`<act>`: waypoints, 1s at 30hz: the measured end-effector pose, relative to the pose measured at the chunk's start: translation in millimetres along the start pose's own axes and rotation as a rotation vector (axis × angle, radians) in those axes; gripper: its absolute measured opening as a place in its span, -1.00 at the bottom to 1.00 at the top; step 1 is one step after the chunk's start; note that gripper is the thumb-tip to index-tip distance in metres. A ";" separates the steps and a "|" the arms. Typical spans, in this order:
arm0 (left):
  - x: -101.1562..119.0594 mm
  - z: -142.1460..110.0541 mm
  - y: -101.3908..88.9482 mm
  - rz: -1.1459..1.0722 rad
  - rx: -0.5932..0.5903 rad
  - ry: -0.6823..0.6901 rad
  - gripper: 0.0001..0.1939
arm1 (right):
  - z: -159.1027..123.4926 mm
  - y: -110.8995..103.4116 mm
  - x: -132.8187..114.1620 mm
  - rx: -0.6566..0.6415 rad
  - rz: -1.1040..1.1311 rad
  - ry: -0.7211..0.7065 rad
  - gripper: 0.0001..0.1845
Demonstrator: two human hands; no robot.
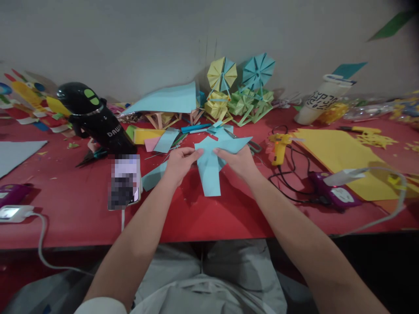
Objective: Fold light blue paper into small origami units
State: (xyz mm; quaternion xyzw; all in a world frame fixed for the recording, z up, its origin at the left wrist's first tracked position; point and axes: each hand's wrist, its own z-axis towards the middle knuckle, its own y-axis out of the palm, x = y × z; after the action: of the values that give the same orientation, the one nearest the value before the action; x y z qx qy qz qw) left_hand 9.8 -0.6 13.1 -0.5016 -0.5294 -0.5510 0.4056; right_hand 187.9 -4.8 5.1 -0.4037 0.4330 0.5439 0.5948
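A light blue folded paper piece with several pointed and strip-like arms is held above the red table. My left hand pinches its left side, thumb on top. On the right side, my right hand grips the same paper, thumb on its upper face and fingers behind it. A flat light blue paper strip lies by my left wrist. Just beyond the hands are blue pens or sticks and small coloured paper pieces.
A phone and a black bottle stand at left. Right of the hands are a yellow glue gun, its black cable, a purple power strip and yellow sheets. Folded paper umbrellas and a white cup stand along the wall.
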 end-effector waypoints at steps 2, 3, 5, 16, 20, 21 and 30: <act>-4.1 1.6 -1.3 0.034 0.012 0.035 -0.60 | -0.3 0.7 -0.8 0.004 -0.004 -0.002 -0.74; -6.2 2.6 -2.2 0.054 0.025 0.063 -0.61 | -0.4 1.0 -1.1 0.002 -0.008 -0.001 -0.74; -9.4 4.1 -3.8 0.065 0.033 0.097 -0.62 | -0.6 1.6 -1.0 -0.001 -0.007 -0.005 -0.75; -11.2 1.4 0.8 0.194 0.019 0.098 -0.56 | 2.5 1.2 -1.4 0.104 -0.047 -0.114 -0.77; -12.0 0.5 2.1 0.143 -0.041 0.051 -0.57 | 3.9 -0.1 2.0 0.135 -0.047 -0.120 -0.78; -11.8 0.0 2.5 0.147 -0.060 0.041 -0.58 | 4.5 -1.2 4.1 0.148 -0.041 -0.126 -0.79; -10.0 -3.3 5.7 0.224 -0.052 0.048 -0.59 | 8.4 -5.8 5.5 0.246 -0.009 -0.131 -0.81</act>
State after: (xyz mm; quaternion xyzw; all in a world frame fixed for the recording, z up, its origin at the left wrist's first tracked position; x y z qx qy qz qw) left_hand 16.6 -5.3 4.6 -0.5548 -0.4457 -0.5277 0.4638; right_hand 194.4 4.3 2.3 -0.2933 0.4549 0.5092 0.6692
